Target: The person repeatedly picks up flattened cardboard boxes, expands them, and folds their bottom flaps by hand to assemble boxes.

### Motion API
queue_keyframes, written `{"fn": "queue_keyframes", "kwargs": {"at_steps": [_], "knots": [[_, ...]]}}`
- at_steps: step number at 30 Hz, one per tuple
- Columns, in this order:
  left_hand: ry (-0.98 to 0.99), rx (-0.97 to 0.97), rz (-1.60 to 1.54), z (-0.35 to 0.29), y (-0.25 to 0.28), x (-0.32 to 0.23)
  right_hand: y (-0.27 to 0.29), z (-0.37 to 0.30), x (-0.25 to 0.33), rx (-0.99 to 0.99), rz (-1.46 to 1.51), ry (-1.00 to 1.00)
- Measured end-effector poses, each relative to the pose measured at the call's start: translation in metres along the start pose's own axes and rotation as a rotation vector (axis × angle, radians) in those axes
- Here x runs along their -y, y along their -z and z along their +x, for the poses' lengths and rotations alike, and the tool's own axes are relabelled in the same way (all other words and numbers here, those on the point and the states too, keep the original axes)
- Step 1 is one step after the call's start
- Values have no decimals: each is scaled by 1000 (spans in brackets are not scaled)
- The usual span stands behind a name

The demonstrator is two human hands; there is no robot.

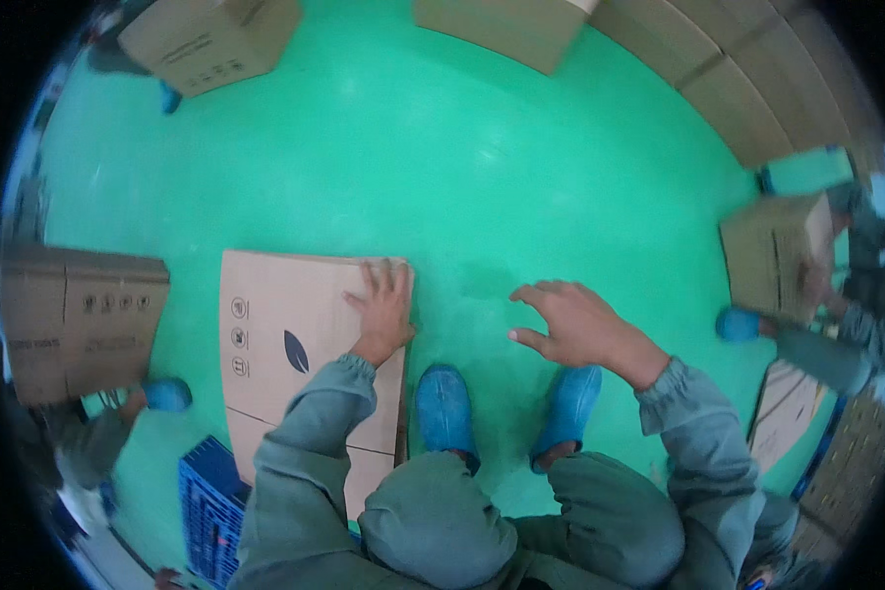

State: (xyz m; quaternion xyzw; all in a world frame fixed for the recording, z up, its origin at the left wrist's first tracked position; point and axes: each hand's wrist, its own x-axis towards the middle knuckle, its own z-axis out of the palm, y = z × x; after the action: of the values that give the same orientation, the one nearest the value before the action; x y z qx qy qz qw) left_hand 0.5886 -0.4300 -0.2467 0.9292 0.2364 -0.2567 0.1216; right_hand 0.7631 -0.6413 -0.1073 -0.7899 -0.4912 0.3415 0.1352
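Flattened brown cardboard box (295, 354) lying on the green floor (482, 167). Left hand (383, 310) spread flat, pressing the box's right edge; right hand (575, 324) released, fingers splayed, hovering right of the box, grasping nothing. Best to pin firmly, then grip that edge with both.

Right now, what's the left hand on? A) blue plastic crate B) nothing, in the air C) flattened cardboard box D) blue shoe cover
C: the left hand lies palm-down, fingers spread, on the upper right corner of the flattened cardboard box on the green floor, while the right hand hovers open above the floor.
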Motion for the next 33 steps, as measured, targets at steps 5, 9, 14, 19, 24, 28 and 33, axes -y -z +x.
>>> {"fn": "queue_keyframes", "kwargs": {"at_steps": [5, 9, 14, 19, 24, 28, 33], "knots": [[-21, -197, -33, -10, -33, -9, -27, -14, -26, -18, -45, -2], [51, -167, 49, -14, -39, -21, -72, -17, -41, -136, -106, 137], [-204, -395, -240, -31, 76, -50, -103, -29, 23, -771, -344, 905], [-700, -122, -276, -59, 190, -181, -69, -41, 44, -858, -420, 890], [-549, 329, -177, -118, 271, -207, 24, -126, -8, -840, -489, 541], [-586, 278, -53, -136, 286, -141, 71, -181, -48, -854, -455, 269], [-332, 98, -85, -96, 312, -147, 69, -177, -69, -1290, -441, 203]]}}
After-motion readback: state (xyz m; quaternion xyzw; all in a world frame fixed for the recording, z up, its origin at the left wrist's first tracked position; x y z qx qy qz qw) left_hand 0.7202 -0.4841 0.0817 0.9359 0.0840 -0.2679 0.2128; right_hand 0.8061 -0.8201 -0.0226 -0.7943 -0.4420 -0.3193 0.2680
